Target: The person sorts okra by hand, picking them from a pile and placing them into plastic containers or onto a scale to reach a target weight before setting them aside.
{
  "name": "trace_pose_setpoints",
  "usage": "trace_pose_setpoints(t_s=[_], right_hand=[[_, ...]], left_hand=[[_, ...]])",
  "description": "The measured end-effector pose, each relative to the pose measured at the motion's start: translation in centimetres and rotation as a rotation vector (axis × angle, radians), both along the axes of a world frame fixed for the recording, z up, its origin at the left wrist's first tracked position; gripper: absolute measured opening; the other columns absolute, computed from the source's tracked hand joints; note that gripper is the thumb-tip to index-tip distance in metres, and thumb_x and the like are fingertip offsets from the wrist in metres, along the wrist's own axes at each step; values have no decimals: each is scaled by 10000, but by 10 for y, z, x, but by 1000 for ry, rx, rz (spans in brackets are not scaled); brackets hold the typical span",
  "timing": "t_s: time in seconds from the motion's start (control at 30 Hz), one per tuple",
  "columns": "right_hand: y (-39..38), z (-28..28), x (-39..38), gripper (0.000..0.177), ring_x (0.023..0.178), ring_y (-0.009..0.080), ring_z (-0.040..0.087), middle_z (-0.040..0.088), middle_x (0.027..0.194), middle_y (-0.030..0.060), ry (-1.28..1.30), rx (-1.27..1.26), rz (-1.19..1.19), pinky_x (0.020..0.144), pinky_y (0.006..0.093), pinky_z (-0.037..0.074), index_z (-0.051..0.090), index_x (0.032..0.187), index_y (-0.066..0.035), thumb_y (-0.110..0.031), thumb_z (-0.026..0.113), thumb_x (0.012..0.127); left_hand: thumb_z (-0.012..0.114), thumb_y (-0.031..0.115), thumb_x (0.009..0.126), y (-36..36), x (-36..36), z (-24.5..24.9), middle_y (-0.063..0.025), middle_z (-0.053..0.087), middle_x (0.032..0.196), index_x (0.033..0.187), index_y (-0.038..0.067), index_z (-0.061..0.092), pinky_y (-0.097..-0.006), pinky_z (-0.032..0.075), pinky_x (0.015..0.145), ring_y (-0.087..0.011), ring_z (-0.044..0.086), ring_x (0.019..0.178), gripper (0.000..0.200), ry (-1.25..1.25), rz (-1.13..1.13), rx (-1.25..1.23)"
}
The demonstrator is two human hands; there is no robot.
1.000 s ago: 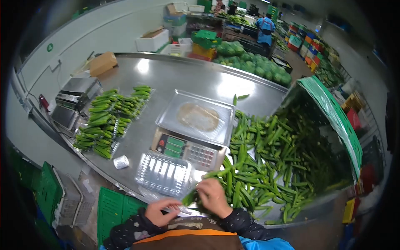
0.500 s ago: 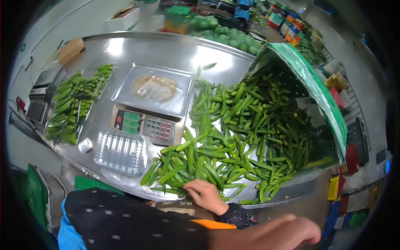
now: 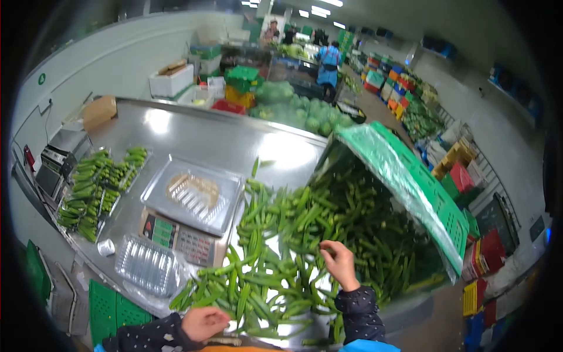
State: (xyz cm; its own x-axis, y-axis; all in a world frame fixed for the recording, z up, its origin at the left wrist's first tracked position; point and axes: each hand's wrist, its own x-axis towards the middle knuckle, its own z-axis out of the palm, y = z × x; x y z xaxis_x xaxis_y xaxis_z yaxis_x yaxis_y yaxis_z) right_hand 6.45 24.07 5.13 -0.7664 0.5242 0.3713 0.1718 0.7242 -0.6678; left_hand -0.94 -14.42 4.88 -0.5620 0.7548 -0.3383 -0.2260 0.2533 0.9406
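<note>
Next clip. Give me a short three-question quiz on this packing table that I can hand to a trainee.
1. True or false: the right hand is at the loose okra heaped on the table.
2. What lies on the pan of the scale? A) a clear plastic tray B) a cabbage C) a cardboard box
3. Fill in: the okra spills out of a tipped crate whose colour is ____.
Key: 1 true; 2 A; 3 green.
</note>
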Motion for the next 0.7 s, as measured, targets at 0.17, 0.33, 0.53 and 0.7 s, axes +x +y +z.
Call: trace_pose_setpoints(t_s=[0.17, 0.33, 0.53, 0.7], right_hand=[[18, 142, -7, 246, 808, 272, 578, 592, 884, 123, 198, 540, -67, 722, 339, 462, 600, 920, -25, 30, 652, 686], [89, 215, 23, 376, 826, 295, 519, 528, 875, 122, 49, 754, -368, 724, 388, 417, 563, 963, -51, -95, 741, 635], [120, 205, 105, 372, 771, 273, 514, 496, 811, 103, -115, 545, -409, 682, 364, 416, 556, 963, -58, -168, 733, 656], [120, 187, 167, 477, 834, 302, 490, 495, 874, 124, -173, 630, -361, 737, 381, 401, 531, 997, -34, -108, 737, 573]], left_hand=[[542, 23, 808, -21, -5, -22, -38, 602, 668, 895, 54, 617, -315, 465, 576, -155, 599, 644, 119, 100, 148, -106], [700, 154, 789, 17, -28, 0, -51, 656, 878, 1022, 22, 616, -212, 491, 691, -76, 618, 780, 280, 150, -29, -20], [664, 167, 746, 178, -96, 119, -187, 560, 1105, 1177, 14, 507, -397, 433, 903, -339, 539, 1040, 483, 1166, -351, 270], [708, 140, 632, 340, -89, 172, -157, 498, 1210, 1213, 31, 446, -409, 348, 986, -314, 449, 1172, 647, 1615, -436, 458]])
